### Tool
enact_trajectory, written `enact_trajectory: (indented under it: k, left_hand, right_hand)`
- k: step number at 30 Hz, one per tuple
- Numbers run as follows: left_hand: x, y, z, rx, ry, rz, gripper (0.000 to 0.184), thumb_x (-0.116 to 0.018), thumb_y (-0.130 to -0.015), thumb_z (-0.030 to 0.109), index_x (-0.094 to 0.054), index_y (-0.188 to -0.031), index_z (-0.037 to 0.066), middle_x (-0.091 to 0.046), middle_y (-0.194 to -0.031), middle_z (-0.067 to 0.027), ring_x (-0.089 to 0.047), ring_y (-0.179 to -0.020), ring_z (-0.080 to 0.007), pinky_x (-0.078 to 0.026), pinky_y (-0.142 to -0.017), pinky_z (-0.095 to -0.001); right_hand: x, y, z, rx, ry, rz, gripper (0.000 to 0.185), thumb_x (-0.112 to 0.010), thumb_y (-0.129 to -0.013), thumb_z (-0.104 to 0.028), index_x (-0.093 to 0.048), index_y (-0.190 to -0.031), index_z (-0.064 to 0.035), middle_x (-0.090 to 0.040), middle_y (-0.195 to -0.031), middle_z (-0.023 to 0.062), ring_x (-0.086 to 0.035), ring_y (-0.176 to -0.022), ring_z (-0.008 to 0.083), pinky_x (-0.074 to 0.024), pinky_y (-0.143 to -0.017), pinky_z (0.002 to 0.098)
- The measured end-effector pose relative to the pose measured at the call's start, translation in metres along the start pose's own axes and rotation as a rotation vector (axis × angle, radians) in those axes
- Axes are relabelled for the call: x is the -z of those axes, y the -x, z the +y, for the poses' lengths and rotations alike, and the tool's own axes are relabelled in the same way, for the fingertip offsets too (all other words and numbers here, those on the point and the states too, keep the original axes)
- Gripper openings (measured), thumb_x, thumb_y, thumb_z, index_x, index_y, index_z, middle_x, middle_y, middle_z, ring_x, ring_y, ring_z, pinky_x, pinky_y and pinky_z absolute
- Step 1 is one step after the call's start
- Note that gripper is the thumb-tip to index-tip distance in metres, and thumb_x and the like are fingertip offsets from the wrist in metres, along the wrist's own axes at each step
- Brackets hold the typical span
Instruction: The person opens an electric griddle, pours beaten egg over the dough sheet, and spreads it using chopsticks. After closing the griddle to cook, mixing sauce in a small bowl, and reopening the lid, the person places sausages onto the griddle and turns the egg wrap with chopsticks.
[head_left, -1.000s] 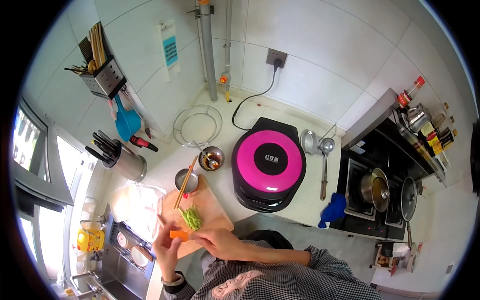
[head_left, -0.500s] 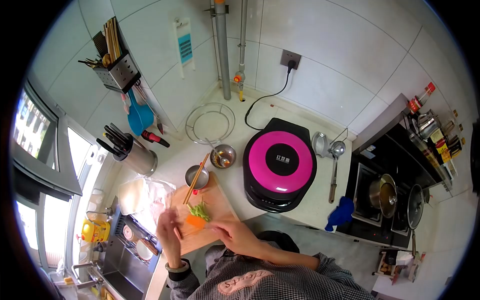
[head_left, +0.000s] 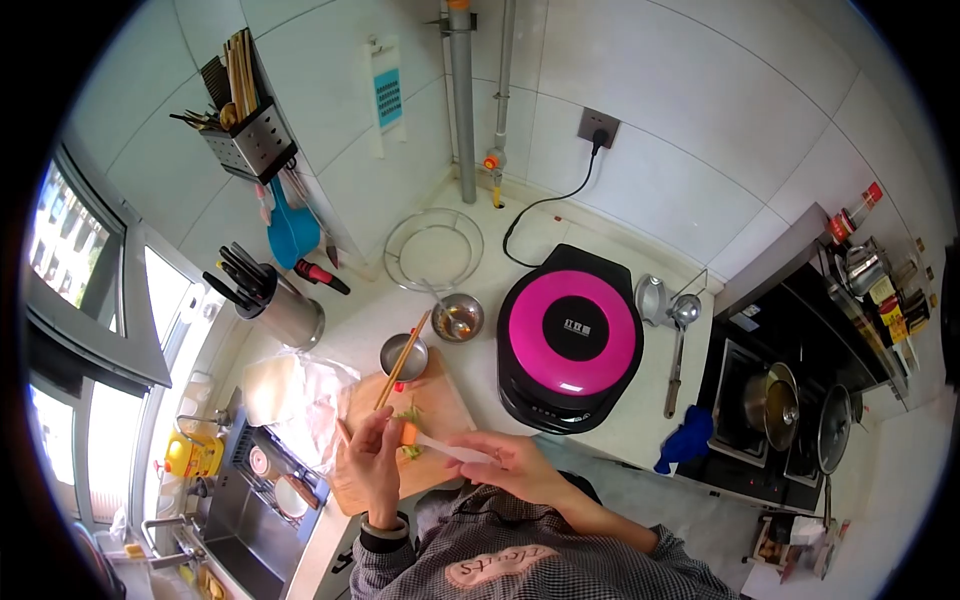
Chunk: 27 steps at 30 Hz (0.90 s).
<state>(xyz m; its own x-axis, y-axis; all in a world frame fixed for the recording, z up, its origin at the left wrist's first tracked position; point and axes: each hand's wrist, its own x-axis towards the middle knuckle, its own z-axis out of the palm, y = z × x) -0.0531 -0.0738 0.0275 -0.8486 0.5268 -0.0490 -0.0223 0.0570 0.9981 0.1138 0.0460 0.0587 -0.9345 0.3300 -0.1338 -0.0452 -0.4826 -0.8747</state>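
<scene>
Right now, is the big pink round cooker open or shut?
Shut: its pink lid lies down over the black base, with no gap showing.

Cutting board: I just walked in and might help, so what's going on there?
A person holds a small orange piece in the left hand, above the board. The right hand is at a pale strip, too blurred to name. Greens lie on the board, and chopsticks rest across a bowl.

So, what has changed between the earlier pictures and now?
The orange piece moved right and forward, over the greens. The left hand, which was off it just before, holds it again. The chopsticks, small bowl and board stayed as they were.
</scene>
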Motion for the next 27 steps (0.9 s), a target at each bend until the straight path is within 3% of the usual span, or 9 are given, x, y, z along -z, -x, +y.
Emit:
enact_trajectory:
  k: [6, 12, 16, 18, 20, 23, 24, 26, 27]
  left_hand:
    - [-0.026, -0.021, -0.008, 0.038, -0.01, -0.31, 0.022, -0.064, -0.089, 0.006, -0.062, -0.109, -0.003, -0.069, -0.089, -0.0063, -0.065, -0.077, -0.0103, -0.049, -0.065, -0.0198]
    - [-0.048, -0.13, -0.041, -0.149, -0.248, -0.271, 0.02, -0.068, -0.087, 0.015, -0.066, -0.084, -0.005, -0.062, -0.067, -0.0027, -0.052, -0.061, -0.0051, -0.043, -0.054, -0.0219]
    - [-0.073, -0.214, -0.064, -0.081, -0.432, -0.335, 0.028, -0.068, -0.087, 0.023, -0.066, -0.084, -0.004, -0.062, -0.067, -0.0036, -0.053, -0.06, -0.0067, -0.045, -0.056, -0.0245]
    - [-0.086, -0.255, -0.093, -0.067, -0.438, -0.354, 0.029, -0.069, -0.085, 0.024, -0.067, -0.084, -0.004, -0.064, -0.067, -0.0075, -0.058, -0.061, -0.013, -0.049, -0.059, -0.029]
    - [-0.096, -0.302, -0.146, -0.397, -0.598, -0.283, 0.032, -0.073, -0.079, 0.028, -0.067, -0.086, -0.003, -0.066, -0.069, -0.0117, -0.063, -0.063, -0.0231, -0.051, -0.062, -0.0339]
    - [-0.11, -0.346, -0.199, -0.604, -0.757, -0.204, 0.034, -0.076, -0.072, 0.03, -0.069, -0.084, -0.002, -0.068, -0.073, -0.014, -0.065, -0.067, -0.0303, -0.051, -0.063, -0.0372]
    - [-0.113, -0.352, -0.2, -0.601, -0.751, -0.213, 0.034, -0.076, -0.072, 0.03, -0.069, -0.084, -0.002, -0.068, -0.073, -0.014, -0.065, -0.067, -0.0303, -0.051, -0.063, -0.0372]
    - [-0.114, -0.366, -0.204, -0.229, -0.927, -0.471, 0.035, -0.079, -0.069, 0.031, -0.07, -0.082, 0.0, -0.068, -0.074, -0.0137, -0.065, -0.067, -0.0296, -0.051, -0.063, -0.0369]
    - [-0.114, -0.369, -0.21, -0.247, -0.8, -0.461, 0.029, -0.078, -0.07, 0.027, -0.07, -0.077, 0.0, -0.068, -0.071, -0.0122, -0.065, -0.065, -0.0245, -0.05, -0.061, -0.0351]
  right_hand:
    - [0.012, 0.005, 0.005, 0.157, 0.115, 0.305, 0.03, -0.049, -0.099, -0.018, -0.056, -0.118, 0.0038, -0.064, -0.095, 0.0062, -0.06, -0.085, 0.0102, -0.0455, -0.074, 0.0217]
    - [0.044, 0.022, 0.013, 0.233, 0.173, 0.629, 0.029, -0.046, -0.1, -0.021, -0.06, -0.112, 0.0017, -0.064, -0.087, 0.0053, -0.057, -0.074, 0.008, -0.0435, -0.067, 0.0209]
    - [0.053, 0.038, 0.017, 0.241, 0.178, 0.788, 0.03, -0.043, -0.1, -0.02, -0.061, -0.107, 0.003, -0.063, -0.082, 0.0063, -0.056, -0.07, 0.01, -0.0436, -0.065, 0.0226]
    - [0.055, 0.043, 0.023, 0.236, 0.21, 0.861, 0.032, -0.043, -0.1, -0.023, -0.061, -0.103, 0.0033, -0.062, -0.078, 0.0077, -0.058, -0.068, 0.014, -0.0456, -0.064, 0.0267]
    - [0.056, 0.048, 0.028, 0.205, 0.2, 0.943, 0.034, -0.042, -0.101, -0.024, -0.061, -0.102, 0.0032, -0.061, -0.077, 0.0078, -0.057, -0.067, 0.0144, -0.0454, -0.063, 0.0269]
    - [0.055, 0.054, 0.029, 0.192, 0.168, 1.003, 0.034, -0.042, -0.101, -0.025, -0.061, -0.102, 0.0033, -0.061, -0.078, 0.0072, -0.056, -0.067, 0.0133, -0.0445, -0.063, 0.0259]
    - [0.055, 0.056, 0.029, 0.188, 0.137, 1.026, 0.034, -0.043, -0.101, -0.024, -0.061, -0.102, 0.0036, -0.061, -0.078, 0.0063, -0.056, -0.067, 0.0117, -0.044, -0.063, 0.0246]
    - [0.054, 0.056, 0.028, 0.18, 0.132, 1.058, 0.034, -0.043, -0.101, -0.025, -0.061, -0.102, 0.0038, -0.061, -0.078, 0.0063, -0.056, -0.067, 0.0118, -0.044, -0.063, 0.0246]
    - [0.053, 0.057, 0.027, 0.174, 0.125, 1.08, 0.035, -0.043, -0.101, -0.025, -0.061, -0.102, 0.004, -0.061, -0.078, 0.0063, -0.056, -0.067, 0.012, -0.044, -0.063, 0.0246]
